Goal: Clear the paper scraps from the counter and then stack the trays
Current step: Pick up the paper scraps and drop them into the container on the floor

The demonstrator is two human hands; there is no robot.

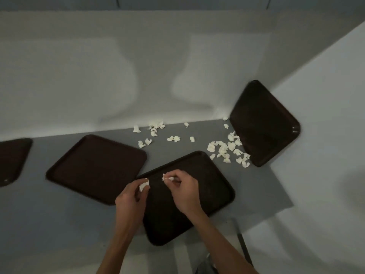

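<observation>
White paper scraps (227, 149) lie scattered on the grey counter (256, 190), most of them just beside the right tray (264, 123), which seems to lean against the side wall. Both hands are above the near tray (213, 186). The left hand (131, 198) has its fingers curled around a crumpled scrap (144, 184), which shows between thumb and forefinger. The right hand (184, 188) pinches a smaller scrap (167, 177) at its fingertips; the paper points toward the left hand. The two held pieces are near each other but apart. The left tray (96, 169) lies flat beside the near one.
</observation>
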